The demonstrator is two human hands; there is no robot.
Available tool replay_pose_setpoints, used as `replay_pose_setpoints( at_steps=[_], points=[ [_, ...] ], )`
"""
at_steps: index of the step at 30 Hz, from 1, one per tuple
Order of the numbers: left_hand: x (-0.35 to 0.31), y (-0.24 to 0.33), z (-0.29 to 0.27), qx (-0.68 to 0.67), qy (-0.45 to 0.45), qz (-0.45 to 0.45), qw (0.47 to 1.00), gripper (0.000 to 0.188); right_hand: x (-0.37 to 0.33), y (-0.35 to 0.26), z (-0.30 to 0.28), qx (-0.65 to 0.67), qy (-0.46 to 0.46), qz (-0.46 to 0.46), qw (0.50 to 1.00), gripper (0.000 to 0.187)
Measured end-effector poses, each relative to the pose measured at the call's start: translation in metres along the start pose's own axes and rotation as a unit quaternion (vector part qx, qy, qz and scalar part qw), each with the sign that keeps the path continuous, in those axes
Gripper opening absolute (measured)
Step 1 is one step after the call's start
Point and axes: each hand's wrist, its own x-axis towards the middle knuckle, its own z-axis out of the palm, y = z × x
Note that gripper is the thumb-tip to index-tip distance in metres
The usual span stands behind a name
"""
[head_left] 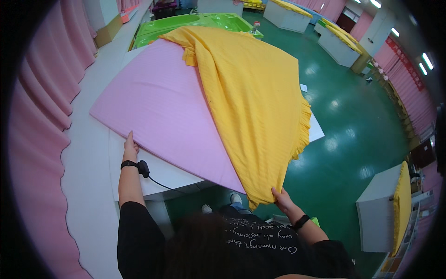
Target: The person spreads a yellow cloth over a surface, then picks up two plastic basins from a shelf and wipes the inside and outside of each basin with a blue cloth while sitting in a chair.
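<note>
A flat pink pad (158,102) lies over a white table (160,183), its near edge jutting toward me. A yellow fabric cover (253,88) with a ruffled edge drapes across the pad's right part and hangs past its right side. My left hand (131,143) grips the near left edge of the pad, fingers partly beneath it. At the near right corner, my right hand (282,199) pinches the cover's hem; whether the pad's corner is also in its grasp is hidden by the cloth. Each wrist wears a black band.
A green plastic tub (186,23) stands beyond the pad. Pink curtains (46,107) hang along the left, beside a white ledge (86,172). White cabinets with yellow covers (341,44) stand at the far right, another cabinet (378,209) at near right, on a green floor (348,116).
</note>
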Motion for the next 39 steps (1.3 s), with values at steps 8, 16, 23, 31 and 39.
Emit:
replay_pose_setpoints(
  at_steps=[8,16,23,31,39],
  points=[
    [-0.02,-0.018,-0.029,0.078,-0.02,0.133,0.988,0.027,0.019,0.008,-0.025,-0.06,0.081,-0.109,0.989,0.031],
    [-0.22,-0.12,-0.037,0.027,-0.059,0.076,0.995,0.019,0.056,-0.07,-0.177,-0.112,0.316,-0.229,0.914,0.023],
    [-0.315,-0.219,-0.075,0.105,-0.221,-0.099,0.964,0.018,0.088,-0.179,-0.258,-0.167,0.398,-0.256,0.865,0.036],
    [-0.348,-0.183,-0.01,0.284,-0.492,-0.128,0.813,0.03,0.184,-0.286,-0.292,-0.272,0.413,-0.31,0.812,0.044],
    [-0.267,-0.105,0.058,0.164,-0.278,-0.073,0.944,0.026,0.205,-0.237,-0.228,-0.427,0.536,-0.149,0.712,0.061]
  ],
)
